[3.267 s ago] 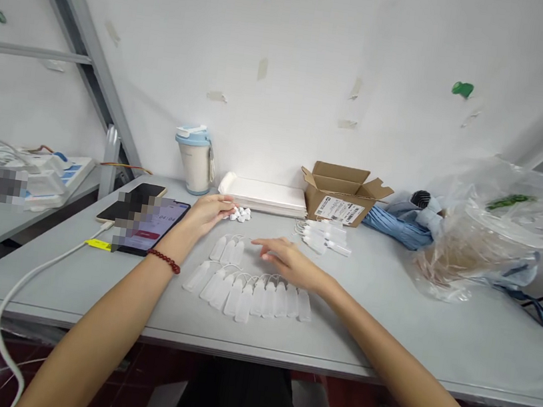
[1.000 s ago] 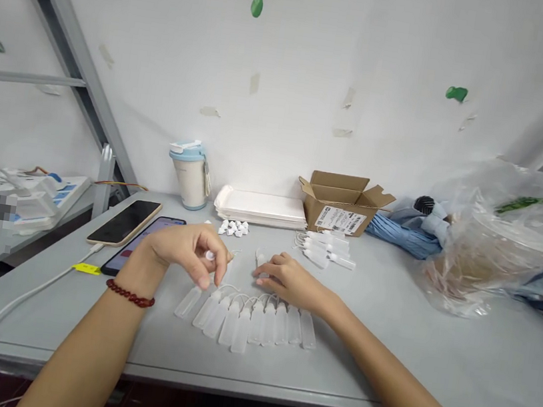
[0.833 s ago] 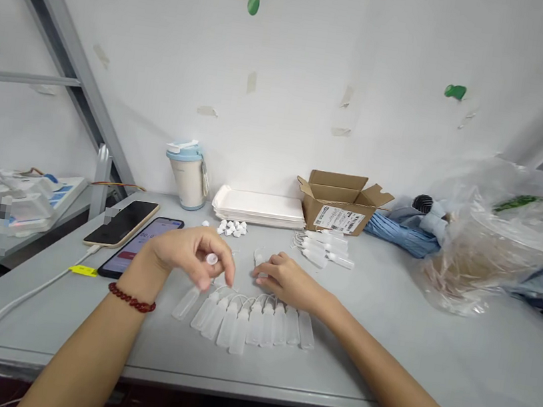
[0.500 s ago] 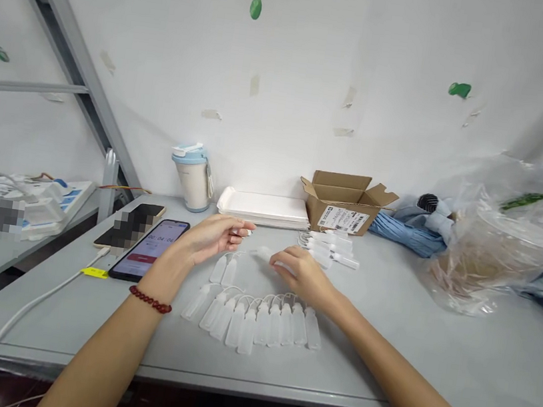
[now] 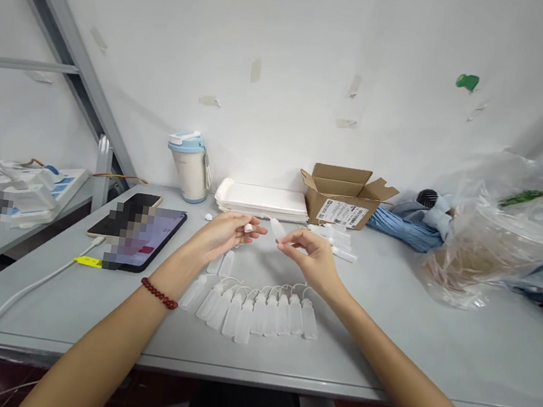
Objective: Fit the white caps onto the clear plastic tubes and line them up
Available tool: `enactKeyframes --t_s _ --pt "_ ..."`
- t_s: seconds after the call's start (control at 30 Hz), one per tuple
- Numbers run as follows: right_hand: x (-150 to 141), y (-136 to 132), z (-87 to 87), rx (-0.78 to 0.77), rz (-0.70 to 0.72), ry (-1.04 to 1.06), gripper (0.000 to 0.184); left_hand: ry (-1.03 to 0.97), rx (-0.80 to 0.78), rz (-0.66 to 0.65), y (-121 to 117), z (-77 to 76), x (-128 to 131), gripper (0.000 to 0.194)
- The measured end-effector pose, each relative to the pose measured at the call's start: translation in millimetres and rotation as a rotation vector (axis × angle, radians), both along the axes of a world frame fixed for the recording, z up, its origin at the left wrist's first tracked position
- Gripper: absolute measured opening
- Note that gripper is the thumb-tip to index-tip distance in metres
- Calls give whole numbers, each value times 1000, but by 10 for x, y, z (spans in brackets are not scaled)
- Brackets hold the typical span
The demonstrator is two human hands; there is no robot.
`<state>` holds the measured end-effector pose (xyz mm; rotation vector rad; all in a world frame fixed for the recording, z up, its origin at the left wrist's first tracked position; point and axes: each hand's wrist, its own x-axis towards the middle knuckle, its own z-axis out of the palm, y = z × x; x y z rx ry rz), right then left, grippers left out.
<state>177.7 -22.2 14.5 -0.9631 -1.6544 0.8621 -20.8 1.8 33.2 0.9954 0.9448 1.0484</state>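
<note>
My left hand (image 5: 227, 232) is closed, palm up, with a small white cap (image 5: 248, 228) between its thumb and fingers. Facing it, my right hand (image 5: 312, 253) pinches the end of a small translucent plastic bottle (image 5: 277, 229), raised above the table with its narrow end pointing up and left. The cap and the bottle are apart. Below the hands, several similar bottles (image 5: 244, 321) lie in a curved row with thin white cords at their necks. Two more bottles (image 5: 220, 264) lie beside my left wrist, partly hidden by it.
Behind my right hand lie several white-capped bottles (image 5: 344, 244). At the back stand a tumbler (image 5: 190, 168), a white stack (image 5: 262, 201) and an open cardboard box (image 5: 339, 206). A plastic-wrapped tub (image 5: 497, 249) is right; phones (image 5: 153, 251) and a cable (image 5: 31, 294) are left.
My right hand has lifted the bottle from the table toward the back. My left hand has moved right, closer to it, still with the white cap. The view has shifted slightly.
</note>
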Motion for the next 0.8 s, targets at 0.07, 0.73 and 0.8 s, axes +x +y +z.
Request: enactKeyframes --t_s 0.07,0.73,0.8 --pt "-22 -13 2 -163 116 119 19 -42 28 18 -7 -14 40 15" --pt "-58 -96 16 -402 377 238 18 82 266 47 -138 30 168 19" --pt "-69 -100 24 -395 364 244 19 137 306 48 -148 20 188 21"
